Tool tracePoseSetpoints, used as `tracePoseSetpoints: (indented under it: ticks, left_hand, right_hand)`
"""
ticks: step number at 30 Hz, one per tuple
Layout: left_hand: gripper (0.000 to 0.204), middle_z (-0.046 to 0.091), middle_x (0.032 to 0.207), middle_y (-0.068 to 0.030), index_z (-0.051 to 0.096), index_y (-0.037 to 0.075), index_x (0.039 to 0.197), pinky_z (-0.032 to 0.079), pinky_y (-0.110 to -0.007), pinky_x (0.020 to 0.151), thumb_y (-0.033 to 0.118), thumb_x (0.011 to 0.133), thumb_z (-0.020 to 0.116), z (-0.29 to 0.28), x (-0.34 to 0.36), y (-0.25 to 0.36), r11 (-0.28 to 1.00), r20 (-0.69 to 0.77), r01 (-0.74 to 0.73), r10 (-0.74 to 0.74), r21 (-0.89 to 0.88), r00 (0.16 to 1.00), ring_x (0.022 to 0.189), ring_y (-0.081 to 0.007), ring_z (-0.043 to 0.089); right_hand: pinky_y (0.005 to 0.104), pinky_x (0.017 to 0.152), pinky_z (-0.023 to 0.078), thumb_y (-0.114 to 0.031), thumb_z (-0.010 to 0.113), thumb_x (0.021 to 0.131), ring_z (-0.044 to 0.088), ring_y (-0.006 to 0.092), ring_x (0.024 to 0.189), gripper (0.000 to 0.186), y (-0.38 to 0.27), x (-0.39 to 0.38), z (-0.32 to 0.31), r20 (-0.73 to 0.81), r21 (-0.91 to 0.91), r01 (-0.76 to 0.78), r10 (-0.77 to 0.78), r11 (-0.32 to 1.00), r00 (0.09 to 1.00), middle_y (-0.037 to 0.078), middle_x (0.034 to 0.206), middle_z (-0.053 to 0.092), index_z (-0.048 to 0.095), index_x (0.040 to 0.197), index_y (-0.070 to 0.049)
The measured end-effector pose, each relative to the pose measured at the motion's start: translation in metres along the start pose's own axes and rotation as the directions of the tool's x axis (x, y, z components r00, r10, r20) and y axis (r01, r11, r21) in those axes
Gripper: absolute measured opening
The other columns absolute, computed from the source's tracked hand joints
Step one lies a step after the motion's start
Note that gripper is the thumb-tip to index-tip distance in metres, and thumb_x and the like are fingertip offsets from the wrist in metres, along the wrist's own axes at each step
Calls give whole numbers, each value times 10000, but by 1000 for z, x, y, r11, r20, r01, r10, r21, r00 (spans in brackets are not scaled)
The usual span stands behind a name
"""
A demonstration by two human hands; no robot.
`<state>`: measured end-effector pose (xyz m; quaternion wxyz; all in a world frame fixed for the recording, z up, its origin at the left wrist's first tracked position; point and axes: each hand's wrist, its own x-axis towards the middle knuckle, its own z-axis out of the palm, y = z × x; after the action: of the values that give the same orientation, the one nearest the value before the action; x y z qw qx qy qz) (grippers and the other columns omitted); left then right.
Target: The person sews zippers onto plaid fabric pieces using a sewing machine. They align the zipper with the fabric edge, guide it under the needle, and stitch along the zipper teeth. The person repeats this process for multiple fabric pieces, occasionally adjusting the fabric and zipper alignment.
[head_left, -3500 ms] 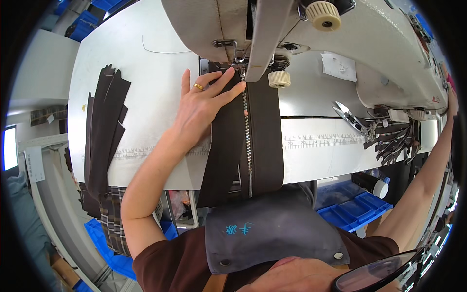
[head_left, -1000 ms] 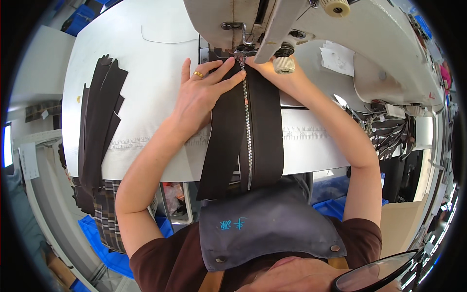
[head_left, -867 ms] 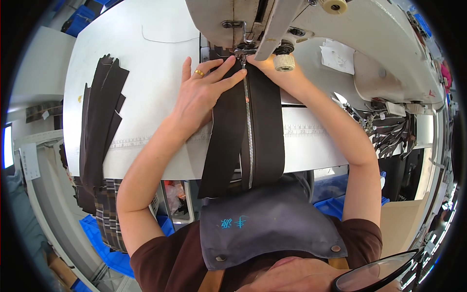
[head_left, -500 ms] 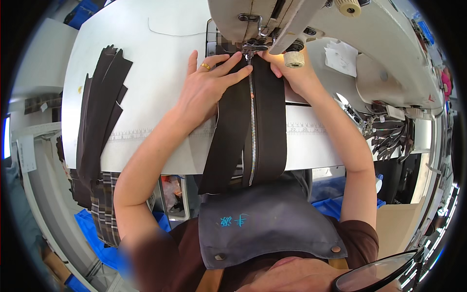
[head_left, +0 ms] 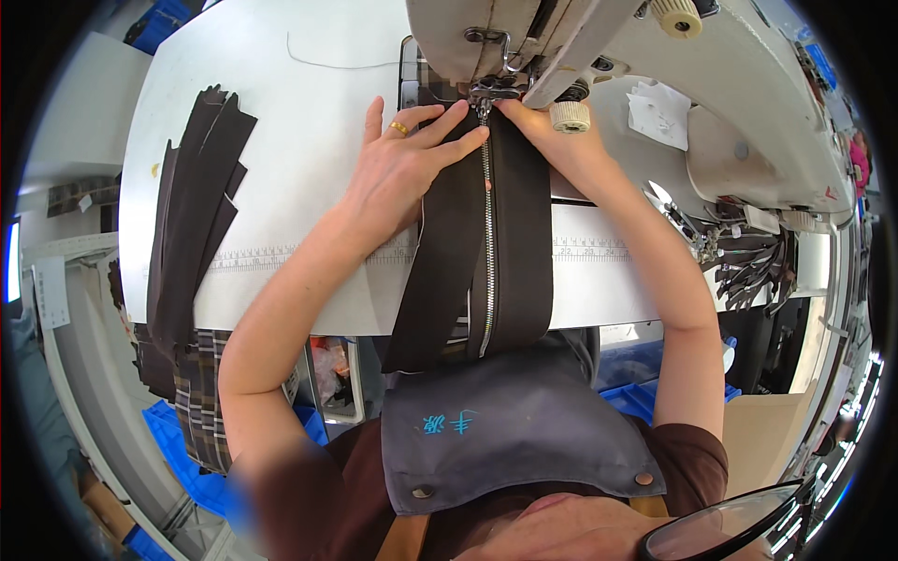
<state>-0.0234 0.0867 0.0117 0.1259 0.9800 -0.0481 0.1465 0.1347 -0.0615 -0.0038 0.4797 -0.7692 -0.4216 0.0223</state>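
Observation:
A long dark brown fabric piece with a metal zipper down its middle runs from the sewing machine's presser foot over the table's front edge toward me. My left hand, with a gold ring, lies on the left half of the cloth, its fingers spread and their tips beside the zipper just before the foot. On the other side, my right hand has one finger on top of the cloth by the foot. Its other fingers are hidden, seemingly beneath the cloth's edge. The machine head covers what lies behind the needle.
Dark fabric strips lie stacked at the left, with plaid cloth hanging below. Scissors and a heap of zipper ends sit at the right, under the machine's arm. A ruler scale crosses the white tabletop.
My right hand's curled lower digit, visible before over the cloth, is out of sight now. The left hand keeps its place on the fabric, and the whole view is shifted slightly.

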Motion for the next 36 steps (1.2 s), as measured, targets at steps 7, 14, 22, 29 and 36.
tracePoseSetpoints:
  ticks: [7,14,22,29,36]
  left_hand:
    - [520,522,1339,-43,591,241,1240,158,-610,1063,194,730,685,-1,-2,-1,1000,19,19,-18,-3,1000,1196,-250,485]
    - [474,591,1213,-5,624,198,1154,221,-627,1030,32,710,630,-2,-6,0,999,-109,-47,49,22,993,1070,-206,563]
    - [324,591,963,41,686,153,995,225,-564,1041,55,696,611,-4,-7,-1,995,-194,-80,69,-51,979,884,-150,587]
    - [348,599,1074,12,674,147,1028,238,-593,1033,19,718,579,-6,-7,0,996,-139,-80,75,-36,987,974,-191,577]
    - [431,541,1290,-21,639,202,1168,129,-598,1073,98,756,570,-5,-10,1,998,21,-32,33,-57,999,1105,-235,534]
  right_hand:
    - [364,632,496,-243,711,761,640,289,684,203,-7,-5,-2,92,107,-98,88,989,992,140,759,676,720,854,-63]
    - [274,738,489,-217,682,830,616,148,803,216,-14,-5,-7,226,45,-123,109,991,968,52,915,688,703,983,-66]
    - [366,681,456,-221,720,763,598,268,744,111,-5,-5,-1,93,2,137,-137,991,986,71,771,676,719,803,-117]
    - [371,692,456,-222,726,747,600,271,771,125,-7,-6,0,64,-49,178,-175,983,983,73,822,677,714,809,-113]
    - [267,775,492,-255,663,853,642,142,861,246,-14,-10,-6,174,-204,58,-22,977,984,49,951,696,691,1007,-65]
